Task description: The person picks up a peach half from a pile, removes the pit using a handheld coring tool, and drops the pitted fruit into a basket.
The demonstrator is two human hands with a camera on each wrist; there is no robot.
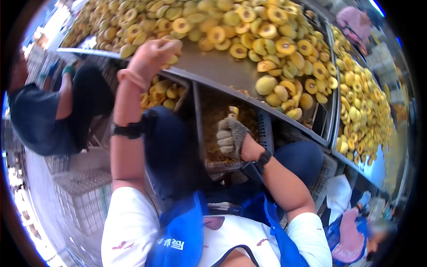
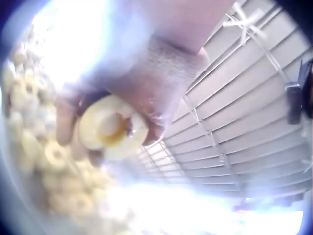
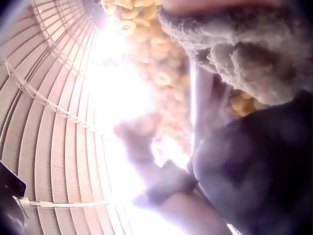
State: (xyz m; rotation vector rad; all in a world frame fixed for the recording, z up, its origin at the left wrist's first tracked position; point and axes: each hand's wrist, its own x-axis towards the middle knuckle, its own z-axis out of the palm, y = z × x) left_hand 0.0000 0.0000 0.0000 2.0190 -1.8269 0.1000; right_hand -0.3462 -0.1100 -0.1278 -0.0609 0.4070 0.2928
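Note:
My left hand (image 1: pixel 155 55), with a rolled cuff at its wrist, is raised over the near edge of the metal table (image 1: pixel 209 66). It holds a halved yellow peach (image 2: pixel 113 128), whose hollowed cut face shows in the left wrist view. Lower down, my right hand (image 1: pixel 232 139) wears a grey knitted glove and is curled round a small object with a pale yellow end (image 1: pixel 233 110); I cannot tell what it is. Below that hand is a bin (image 1: pixel 200 129) with brownish wet scraps in it. Many peach halves (image 1: pixel 284 44) are heaped across the table.
A container of peach pieces (image 1: pixel 181 106) stands under the table edge by my left knee. More halves lie on a second table (image 1: pixel 378 155) to the right. Another person (image 1: pixel 53 107) sits at left near plastic crates (image 1: pixel 84 200); others are at the right.

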